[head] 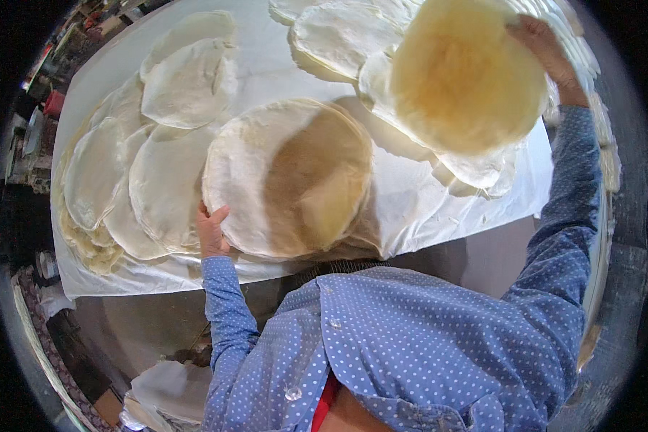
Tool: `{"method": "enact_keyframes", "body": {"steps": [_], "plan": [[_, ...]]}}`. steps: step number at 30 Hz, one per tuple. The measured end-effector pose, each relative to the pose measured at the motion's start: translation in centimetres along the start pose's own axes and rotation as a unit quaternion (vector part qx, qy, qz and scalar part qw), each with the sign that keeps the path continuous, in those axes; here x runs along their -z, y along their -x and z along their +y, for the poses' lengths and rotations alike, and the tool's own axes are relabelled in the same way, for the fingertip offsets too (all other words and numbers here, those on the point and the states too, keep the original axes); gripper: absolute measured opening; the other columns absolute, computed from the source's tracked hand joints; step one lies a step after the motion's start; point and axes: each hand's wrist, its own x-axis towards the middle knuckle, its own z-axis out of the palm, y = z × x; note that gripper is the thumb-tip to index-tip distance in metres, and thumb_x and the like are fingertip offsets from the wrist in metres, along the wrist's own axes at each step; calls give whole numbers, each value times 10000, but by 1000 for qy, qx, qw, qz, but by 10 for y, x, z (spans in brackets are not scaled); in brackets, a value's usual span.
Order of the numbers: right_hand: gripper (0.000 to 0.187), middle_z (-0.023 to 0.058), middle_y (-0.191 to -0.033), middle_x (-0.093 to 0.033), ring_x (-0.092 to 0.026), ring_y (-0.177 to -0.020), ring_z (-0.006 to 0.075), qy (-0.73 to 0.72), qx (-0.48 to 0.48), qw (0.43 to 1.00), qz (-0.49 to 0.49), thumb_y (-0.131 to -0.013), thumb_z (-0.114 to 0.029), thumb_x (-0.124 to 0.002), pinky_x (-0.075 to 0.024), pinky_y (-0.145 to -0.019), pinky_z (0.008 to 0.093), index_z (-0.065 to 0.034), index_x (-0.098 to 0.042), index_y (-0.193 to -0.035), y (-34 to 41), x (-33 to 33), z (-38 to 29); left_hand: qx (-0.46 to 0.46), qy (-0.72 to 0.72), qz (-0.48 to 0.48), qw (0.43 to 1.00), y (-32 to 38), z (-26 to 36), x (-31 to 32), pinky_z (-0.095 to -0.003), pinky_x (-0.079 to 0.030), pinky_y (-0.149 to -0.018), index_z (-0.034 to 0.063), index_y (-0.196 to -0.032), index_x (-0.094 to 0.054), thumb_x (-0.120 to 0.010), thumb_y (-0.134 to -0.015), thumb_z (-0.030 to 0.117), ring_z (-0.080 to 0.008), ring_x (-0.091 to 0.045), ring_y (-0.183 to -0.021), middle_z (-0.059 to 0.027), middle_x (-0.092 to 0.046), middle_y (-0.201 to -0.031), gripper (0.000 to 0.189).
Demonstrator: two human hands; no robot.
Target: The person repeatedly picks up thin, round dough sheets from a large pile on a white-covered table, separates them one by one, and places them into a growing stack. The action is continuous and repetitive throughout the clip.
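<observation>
My right hand [540,48] is raised at the upper right and grips the right edge of a thin, round, yellowish papad-like sheet [464,81]. Light passes through this sheet, and its outline is slightly blurred. Close to my body, a neat stack of pale round sheets [243,173] lies on a white cloth [410,216]. My left hand [213,229] holds the stack's lower left edge, thumb over the rim; its other fingers are partly hidden. A dark shadow falls across the right part of the stack.
Overlapping piles of round sheets [167,183] cover the cloth's left side. More sheets [345,40] lie at the far right, partly behind the raised one. Long rows of pale sheets [605,124] run along the right rim. Below left is a pile of flat pale pieces [170,389].
</observation>
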Motion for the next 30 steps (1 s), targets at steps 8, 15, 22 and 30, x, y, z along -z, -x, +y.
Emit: {"method": "enact_keyframes", "body": {"steps": [8, 15, 22, 30], "plan": [[229, 106, -869, -669, -666, -691, 270, 520, 176, 836, 18, -855, -78, -538, -540, -608, 383, -105, -635, -1061, 75, -68, -37, -335, -492, 208, 776, 30, 17, -27, -349, -411, -967, -28, -1289, -455, -614, -792, 76, -245, -517, -1123, -144, -536, -1207, 531], [83, 108, -699, -637, -643, -651, 305, 259, 6, 958, -121, -858, -150, -518, -483, -566, 455, -117, -572, -911, 211, -284, 33, 7, -72, -262, 962, 58, -61, -164, -317, -450, -939, -44, -1251, -467, -600, -820, 53, -221, -557, -1069, -142, -559, -1169, 460], [166, 142, -757, -638, -618, -702, 360, 151, -4, 979, -137, -886, -256, -570, -487, -626, 440, -98, -608, -854, 215, -278, 35, 152, -19, -312, 938, 73, -160, -222, -284, -446, -898, -1, -1320, -375, -602, -846, 64, -195, -527, -1099, -126, -516, -1233, 530], [244, 136, -863, -644, -627, -772, 316, -95, 31, 968, -229, -928, -299, -547, -490, -667, 403, -93, -655, -1000, 204, -274, 69, 164, 66, -277, 945, 65, -169, -271, -325, -464, -908, 57, -1289, -416, -637, -866, 105, -161, -548, -1068, -80, -546, -1200, 480]]}}
